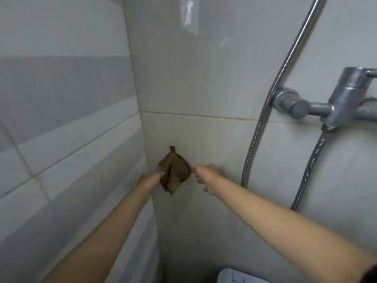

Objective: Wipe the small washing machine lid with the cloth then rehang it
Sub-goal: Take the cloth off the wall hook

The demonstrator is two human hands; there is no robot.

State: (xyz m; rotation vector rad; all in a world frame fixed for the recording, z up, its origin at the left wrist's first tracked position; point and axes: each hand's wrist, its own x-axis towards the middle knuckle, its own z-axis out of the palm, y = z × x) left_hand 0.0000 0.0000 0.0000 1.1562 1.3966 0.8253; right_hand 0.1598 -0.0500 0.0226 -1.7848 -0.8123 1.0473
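tiled wall (204, 78): brown cloth (174, 172) hangs; l hand (150, 180) fingers touch it, r hand (206, 177) loosely spread.

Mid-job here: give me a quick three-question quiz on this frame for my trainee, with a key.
1. True or false: the brown cloth lies on the floor.
2. Which hand touches the cloth's left edge? A) left hand B) right hand
3. What metal fixture is mounted on the wall at right?

Key:
1. False; it hangs by its loop on the tiled wall.
2. A; the right hand is at the cloth's right edge, contact unclear.
3. The shower mixer tap, with its hose.
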